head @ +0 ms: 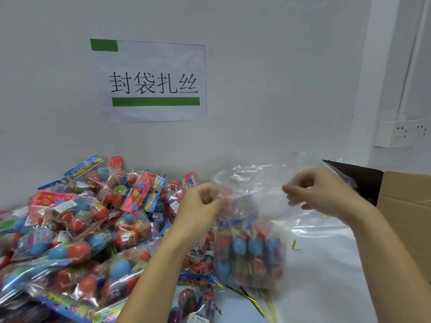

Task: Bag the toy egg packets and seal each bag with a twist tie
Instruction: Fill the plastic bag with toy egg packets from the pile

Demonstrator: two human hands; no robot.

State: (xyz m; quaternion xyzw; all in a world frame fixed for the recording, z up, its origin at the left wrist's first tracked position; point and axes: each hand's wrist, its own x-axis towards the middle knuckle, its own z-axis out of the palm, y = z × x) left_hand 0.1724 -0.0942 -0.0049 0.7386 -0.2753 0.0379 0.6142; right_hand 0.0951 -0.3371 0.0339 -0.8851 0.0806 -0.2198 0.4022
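Note:
A clear plastic bag (250, 252) stands on the white table in the middle, with several toy egg packets inside it. My left hand (200, 206) pinches the bag's top edge on the left. My right hand (319, 190) pinches the same edge on the right, so the mouth is stretched between them. A big heap of toy egg packets (77, 231) with red and blue eggs covers the table's left side. Gold twist ties (247, 297) lie on the table in front of the bag, and one bent tie (295, 245) lies to its right.
An open cardboard box (403, 206) stands at the right edge, behind my right arm. A paper sign (154, 82) hangs on the wall behind the heap. A wall socket (403, 132) is at the upper right. A white table (326, 287) lies under everything.

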